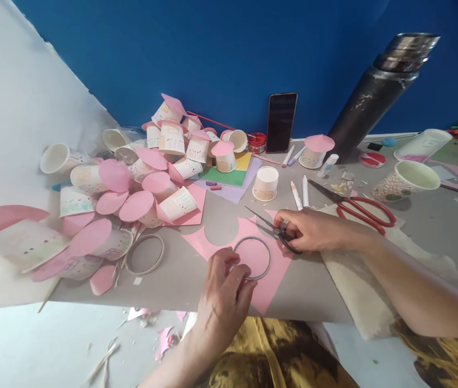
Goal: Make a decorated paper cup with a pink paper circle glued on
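Observation:
My left hand [229, 283] has its thumb and fingers closed on the lower left edge of a thin grey ring [269, 258]. The ring lies flat on a cut sheet of pink paper [271, 291], which has a rounded notch in its far edge. My right hand [313, 230] grips small black-handled scissors [284, 237], blades pointing to the far left over the paper. Beyond the paper stands an upside-down paper cup [265, 183]. Two markers [305, 191] lie beside the cup. Larger red-handled scissors [364, 210] rest behind my right wrist.
Many paper cups with pink paper tops [172, 137] are heaped at the left. Another grey ring [145, 254] lies near them. A phone [281, 123] and a black flask [370, 102] stand by the blue wall. A beige cloth [358, 280] lies under my right forearm.

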Available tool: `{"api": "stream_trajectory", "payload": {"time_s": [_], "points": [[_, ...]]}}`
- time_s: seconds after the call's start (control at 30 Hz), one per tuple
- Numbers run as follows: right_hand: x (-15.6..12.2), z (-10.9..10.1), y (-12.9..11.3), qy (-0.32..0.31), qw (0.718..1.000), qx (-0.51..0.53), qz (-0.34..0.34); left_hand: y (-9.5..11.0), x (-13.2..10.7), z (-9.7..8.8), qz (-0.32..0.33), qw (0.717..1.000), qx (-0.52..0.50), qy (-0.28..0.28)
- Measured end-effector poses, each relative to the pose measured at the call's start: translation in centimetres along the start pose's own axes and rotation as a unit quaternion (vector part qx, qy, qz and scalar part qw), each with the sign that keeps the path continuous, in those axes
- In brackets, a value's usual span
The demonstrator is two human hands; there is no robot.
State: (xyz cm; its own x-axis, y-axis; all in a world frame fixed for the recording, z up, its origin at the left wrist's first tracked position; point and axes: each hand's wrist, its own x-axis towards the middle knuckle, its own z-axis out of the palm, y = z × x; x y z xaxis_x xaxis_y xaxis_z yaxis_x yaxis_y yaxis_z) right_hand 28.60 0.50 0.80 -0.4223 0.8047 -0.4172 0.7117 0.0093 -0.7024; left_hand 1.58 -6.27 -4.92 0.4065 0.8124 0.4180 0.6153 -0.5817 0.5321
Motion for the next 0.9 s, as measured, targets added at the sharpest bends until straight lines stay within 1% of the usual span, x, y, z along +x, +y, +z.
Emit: {"api": "stream_trajectory", "payload": {"time_s": [0.23, 0.7, 0.9], "points": [[0.01, 0.26, 0.19, 0.007, 1.000, -0.028, 0.005, -0.21, 0.02, -0.39, 0.002, 0.999, -0.014, -0.037], [0.19, 0.60, 0.75, -0.004, 0.999, -0.043, 0.023, 0.09, 0.43, -0.50, -0.013, 0.999, -0.015, -0.037], [0.17, 0.74, 0.78, 0.001, 0.999, -0.047, 0.026, -0.04, 0.40, -0.33, -0.004, 0.999, -0.025, -0.034]]}}
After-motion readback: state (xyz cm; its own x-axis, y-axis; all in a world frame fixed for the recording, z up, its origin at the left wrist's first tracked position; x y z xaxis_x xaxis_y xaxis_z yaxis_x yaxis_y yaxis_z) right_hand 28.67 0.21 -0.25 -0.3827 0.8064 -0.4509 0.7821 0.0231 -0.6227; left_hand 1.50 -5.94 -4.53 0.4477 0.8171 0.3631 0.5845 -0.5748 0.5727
